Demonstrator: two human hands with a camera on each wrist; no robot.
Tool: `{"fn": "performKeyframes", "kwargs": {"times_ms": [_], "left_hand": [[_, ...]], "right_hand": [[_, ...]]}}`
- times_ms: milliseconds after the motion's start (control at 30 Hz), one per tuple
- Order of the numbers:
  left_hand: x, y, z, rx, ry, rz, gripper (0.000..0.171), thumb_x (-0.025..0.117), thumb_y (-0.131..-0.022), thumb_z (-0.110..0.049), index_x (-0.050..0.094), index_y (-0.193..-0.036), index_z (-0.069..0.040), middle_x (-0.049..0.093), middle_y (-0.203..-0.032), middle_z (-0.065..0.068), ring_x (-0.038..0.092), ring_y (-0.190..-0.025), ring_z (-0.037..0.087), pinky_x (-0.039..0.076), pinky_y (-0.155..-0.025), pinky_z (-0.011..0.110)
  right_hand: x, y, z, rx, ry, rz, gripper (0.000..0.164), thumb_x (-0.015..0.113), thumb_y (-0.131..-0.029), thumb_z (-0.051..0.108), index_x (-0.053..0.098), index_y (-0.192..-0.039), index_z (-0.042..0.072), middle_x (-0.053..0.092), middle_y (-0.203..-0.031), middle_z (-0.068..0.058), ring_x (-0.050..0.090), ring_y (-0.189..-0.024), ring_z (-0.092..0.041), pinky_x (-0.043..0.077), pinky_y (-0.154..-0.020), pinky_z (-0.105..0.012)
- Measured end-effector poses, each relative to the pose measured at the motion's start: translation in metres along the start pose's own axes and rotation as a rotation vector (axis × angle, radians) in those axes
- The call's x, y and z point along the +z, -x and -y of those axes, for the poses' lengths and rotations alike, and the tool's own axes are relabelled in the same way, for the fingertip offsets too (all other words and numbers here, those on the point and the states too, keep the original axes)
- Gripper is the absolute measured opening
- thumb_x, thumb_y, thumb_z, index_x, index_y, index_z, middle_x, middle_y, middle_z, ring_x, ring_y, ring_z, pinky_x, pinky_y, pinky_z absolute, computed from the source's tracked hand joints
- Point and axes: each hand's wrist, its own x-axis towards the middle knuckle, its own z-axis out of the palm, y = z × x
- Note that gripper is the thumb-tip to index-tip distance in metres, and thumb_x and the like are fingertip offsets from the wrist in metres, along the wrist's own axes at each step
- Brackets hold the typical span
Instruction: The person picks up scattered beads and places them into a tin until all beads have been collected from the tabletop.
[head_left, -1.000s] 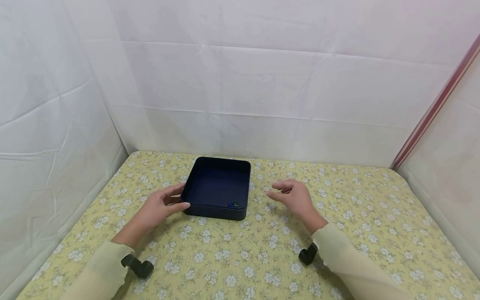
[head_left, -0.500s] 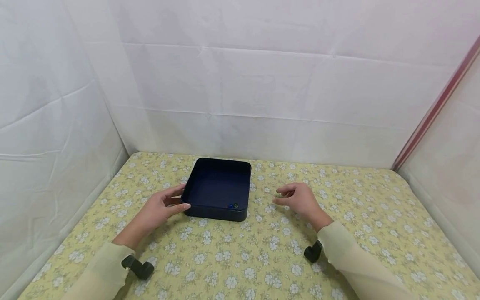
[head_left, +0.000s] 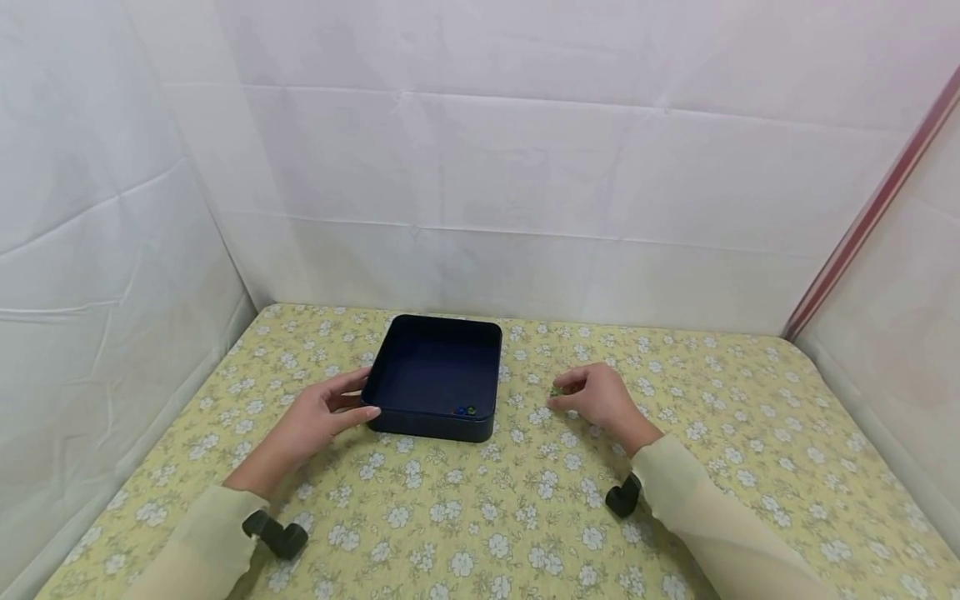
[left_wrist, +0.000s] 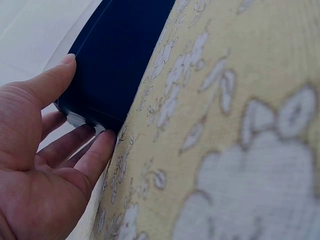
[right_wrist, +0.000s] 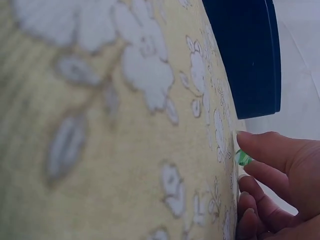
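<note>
A dark navy square open box (head_left: 431,427) stands left of the middle of the table. My left hand (head_left: 311,417) grips its near left corner, the thumb on the front wall and the fingers round the side; the left wrist view shows the box (left_wrist: 120,55) between them. Inside, at the near right corner, lie a blue marble (head_left: 461,412) and a greenish marble (head_left: 471,410), with a faint reddish spot beside them. To the right of the box, my right hand (head_left: 597,394) pinches a clear green marble (right_wrist: 243,158) between thumb and index finger, down at the cloth.
A yellow cloth with white flowers (head_left: 465,533) covers the table. White sheets (head_left: 480,167) hang behind it and at both sides. A reddish strip (head_left: 873,212) runs down the back right corner.
My right hand has moved a little to the right and now has the green marble between its fingertips. The left hand and the box have stayed in place.
</note>
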Motion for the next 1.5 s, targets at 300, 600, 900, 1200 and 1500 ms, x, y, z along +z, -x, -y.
{"fn": "performKeyframes", "kwargs": {"times_ms": [300,600,900,1200,1500], "left_hand": [[0.0005,0.0,-0.0001,0.001,-0.004,0.001,0.079,0.074,-0.095,-0.041,0.036,-0.161,-0.02,0.045,-0.158,0.018,0.054,-0.137,0.039,0.057,-0.101,0.046],[0.0001,0.0002,-0.0003,0.0,-0.009,-0.003,0.079,0.074,-0.095,-0.042,0.036,-0.161,-0.02,0.045,-0.159,0.018,0.054,-0.137,0.039,0.057,-0.1,0.047],[0.0001,-0.0002,0.0001,0.001,-0.016,-0.004,0.078,0.073,-0.095,-0.041,0.037,-0.161,-0.019,0.045,-0.159,0.019,0.054,-0.138,0.039,0.057,-0.101,0.048],[-0.0002,-0.0009,0.0002,0.003,-0.02,-0.003,0.078,0.073,-0.095,-0.042,0.037,-0.161,-0.02,0.045,-0.159,0.019,0.054,-0.138,0.04,0.057,-0.1,0.047],[-0.0003,-0.0011,0.0021,0.009,-0.033,-0.003,0.078,0.073,-0.096,-0.041,0.036,-0.161,-0.02,0.045,-0.159,0.019,0.054,-0.137,0.04,0.057,-0.099,0.047]], "right_hand": [[-0.0015,-0.0011,-0.0004,-0.007,0.041,0.007,0.027,0.083,-0.088,0.024,0.08,-0.112,0.011,0.073,-0.118,-0.009,0.068,-0.1,-0.021,0.06,-0.079,-0.037],[-0.0007,-0.0013,0.0018,0.007,0.038,-0.003,0.022,0.084,-0.087,0.023,0.081,-0.106,0.013,0.075,-0.115,-0.009,0.069,-0.094,-0.02,0.059,-0.075,-0.034],[-0.001,-0.0009,0.002,-0.01,0.04,-0.01,0.021,0.083,-0.088,0.022,0.081,-0.105,0.011,0.075,-0.114,-0.01,0.07,-0.092,-0.02,0.06,-0.076,-0.036],[-0.001,-0.0013,0.0021,-0.001,0.034,-0.011,0.02,0.084,-0.088,0.021,0.082,-0.104,0.011,0.075,-0.115,-0.011,0.07,-0.094,-0.021,0.06,-0.077,-0.037],[-0.0016,-0.0012,0.0047,0.032,0.026,-0.008,0.019,0.084,-0.088,0.022,0.082,-0.103,0.011,0.075,-0.114,-0.01,0.069,-0.093,-0.02,0.059,-0.076,-0.036]]}}
